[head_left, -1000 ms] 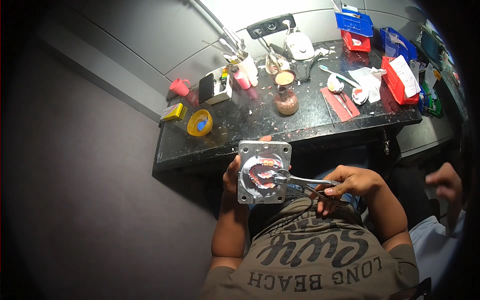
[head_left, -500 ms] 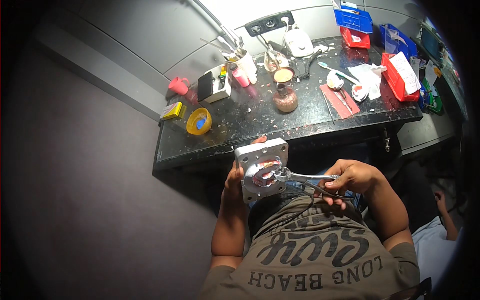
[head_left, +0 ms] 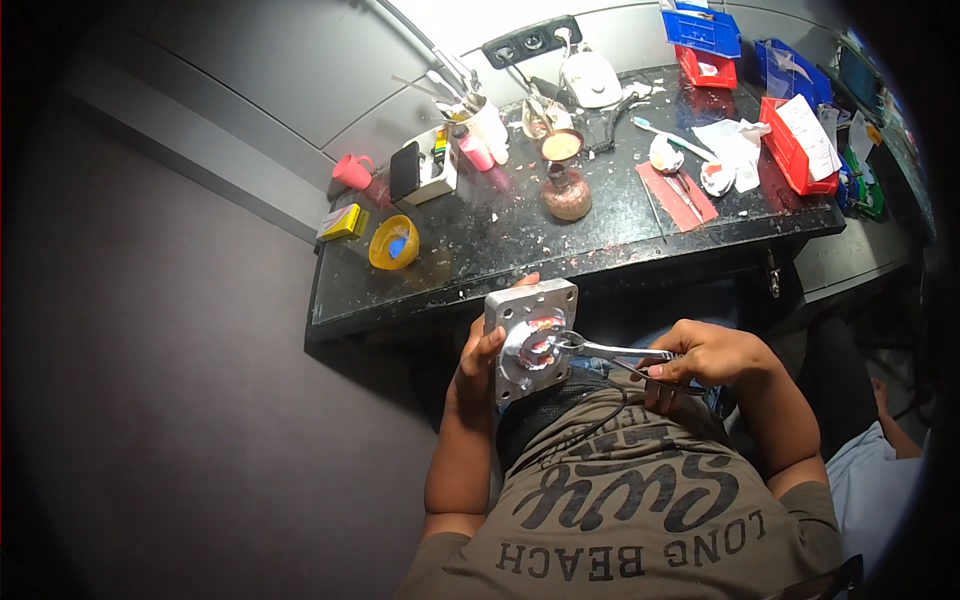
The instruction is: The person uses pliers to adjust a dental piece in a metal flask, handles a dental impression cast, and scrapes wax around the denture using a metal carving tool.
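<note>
My left hand (head_left: pixel 480 350) is wrapped round the side of a square metal flask (head_left: pixel 530 295), held tilted, with bolt holes in its corners. In its round cavity sits a pink and white dental form (head_left: pixel 540 337) with tooth shapes. My right hand (head_left: pixel 705 355) grips metal pliers (head_left: pixel 610 350) by both handles, with the tool's head at the middle of the cavity; whether the jaws bite on anything there is too small to tell.
The black bench (head_left: pixel 470 262) holds a yellow bowl (head_left: pixel 393 255), pink cup (head_left: pixel 352 174), tool holder (head_left: pixel 485 125), burner jar (head_left: pixel 566 195), red sheet (head_left: pixel 675 200) and red bin (head_left: pixel 795 150). Another person (head_left: pixel 880 470) is at the lower right.
The flask has tipped from nearly face-up to a steeper tilt, and the pliers have followed it slightly. The other person's hand at the right has moved down and mostly out of sight.
</note>
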Tool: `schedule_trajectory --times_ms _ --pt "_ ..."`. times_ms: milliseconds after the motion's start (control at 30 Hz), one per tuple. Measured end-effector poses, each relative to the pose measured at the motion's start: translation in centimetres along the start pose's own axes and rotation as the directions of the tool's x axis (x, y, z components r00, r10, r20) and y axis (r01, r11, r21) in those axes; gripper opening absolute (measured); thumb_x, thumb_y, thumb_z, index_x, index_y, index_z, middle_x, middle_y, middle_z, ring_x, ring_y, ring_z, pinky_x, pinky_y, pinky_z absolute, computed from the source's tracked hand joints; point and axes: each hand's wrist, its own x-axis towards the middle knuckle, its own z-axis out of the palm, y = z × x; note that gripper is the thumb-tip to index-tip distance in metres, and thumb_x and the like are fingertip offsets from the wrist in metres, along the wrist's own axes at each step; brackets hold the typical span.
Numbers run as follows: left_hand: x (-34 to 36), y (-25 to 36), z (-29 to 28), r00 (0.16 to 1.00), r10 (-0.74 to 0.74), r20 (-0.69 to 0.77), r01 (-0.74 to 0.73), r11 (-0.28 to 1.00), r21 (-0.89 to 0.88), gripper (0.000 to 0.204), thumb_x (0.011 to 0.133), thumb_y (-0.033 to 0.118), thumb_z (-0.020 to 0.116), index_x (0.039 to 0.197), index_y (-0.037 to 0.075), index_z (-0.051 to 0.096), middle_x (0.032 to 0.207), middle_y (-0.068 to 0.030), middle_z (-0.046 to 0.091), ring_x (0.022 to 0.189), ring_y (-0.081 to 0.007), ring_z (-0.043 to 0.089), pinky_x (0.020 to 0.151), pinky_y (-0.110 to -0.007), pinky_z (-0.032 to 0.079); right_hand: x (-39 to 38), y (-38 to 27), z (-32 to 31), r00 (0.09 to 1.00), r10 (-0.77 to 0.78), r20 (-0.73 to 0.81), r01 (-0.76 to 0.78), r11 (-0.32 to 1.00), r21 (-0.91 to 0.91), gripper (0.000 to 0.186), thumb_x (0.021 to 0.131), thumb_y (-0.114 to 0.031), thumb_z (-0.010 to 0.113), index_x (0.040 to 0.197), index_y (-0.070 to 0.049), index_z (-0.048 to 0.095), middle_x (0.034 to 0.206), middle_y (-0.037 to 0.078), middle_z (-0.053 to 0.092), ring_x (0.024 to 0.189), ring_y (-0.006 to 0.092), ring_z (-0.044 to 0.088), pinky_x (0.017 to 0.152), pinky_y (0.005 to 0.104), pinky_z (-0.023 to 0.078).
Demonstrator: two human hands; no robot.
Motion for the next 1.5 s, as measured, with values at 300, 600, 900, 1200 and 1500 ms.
schedule_trajectory --times_ms 300,600,900,1200,1500 --pt "0.1 1.0 0.5 0.986 -0.162 0.025 0.161 0.985 0.066 0.083 0.091 0.039 0.07 0.154 -0.005 0.038 0.127 -0.0154 0.064 0.114 -0.0191 0.062 0.102 -0.032 0.047 -1.1 -2.2 1.9 0.975 -0.082 -0.206 -0.07 0.767 -0.638 0.025 0.099 -0.017 0.063 0.108 0.005 0.07 0.083 0.023 0.072 0.082 0.0313 0.073 0.073 0.0411 0.053" --pt "0.6 1.4 -0.3 0.942 -0.303 0.142 0.268 0.938 0.222 0.075 0.097 0.039 0.068 0.154 -0.001 0.042 0.125 -0.011 0.065 0.113 -0.0149 0.06 0.101 -0.031 0.046 -1.2 -2.0 1.4 0.982 -0.107 -0.156 -0.031 0.723 -0.69 0.03 0.096 -0.018 0.064 0.118 0.002 0.07 0.092 0.028 0.071 0.084 0.0402 0.071 0.074 0.0449 0.052" --pt "1.4 1.5 -0.2 0.866 -0.464 0.185 0.389 0.859 0.333 0.072 0.097 0.035 0.067 0.155 0.002 0.042 0.133 -0.012 0.062 0.119 -0.0176 0.058 0.106 -0.034 0.044 -1.2 -2.2 1.2 0.985 -0.086 -0.148 -0.047 0.697 -0.715 0.037 0.094 -0.017 0.064 0.126 0.0 0.069 0.104 0.029 0.071 0.1 0.0419 0.07 0.085 0.044 0.054" --pt "2.1 0.8 -0.3 0.817 -0.547 0.185 0.461 0.811 0.36 0.067 0.098 0.034 0.067 0.154 0.004 0.044 0.129 -0.0103 0.063 0.114 -0.0166 0.06 0.101 -0.033 0.046 -1.2 -1.9 0.9 0.987 -0.055 -0.153 -0.08 0.654 -0.752 0.039 0.092 -0.019 0.064 0.126 -0.001 0.069 0.11 0.028 0.071 0.108 0.0432 0.068 0.091 0.0455 0.053" --pt "2.4 0.1 -0.8 0.846 -0.501 0.183 0.406 0.827 0.388 0.067 0.099 0.035 0.065 0.154 0.002 0.044 0.131 -0.0109 0.063 0.116 -0.0174 0.06 0.102 -0.032 0.046 -1.2 -2.3 1.3 0.977 0.006 -0.214 -0.153 0.72 -0.677 0.035 0.094 -0.018 0.062 0.12 0.002 0.071 0.101 0.029 0.072 0.098 0.0422 0.071 0.085 0.0451 0.054"
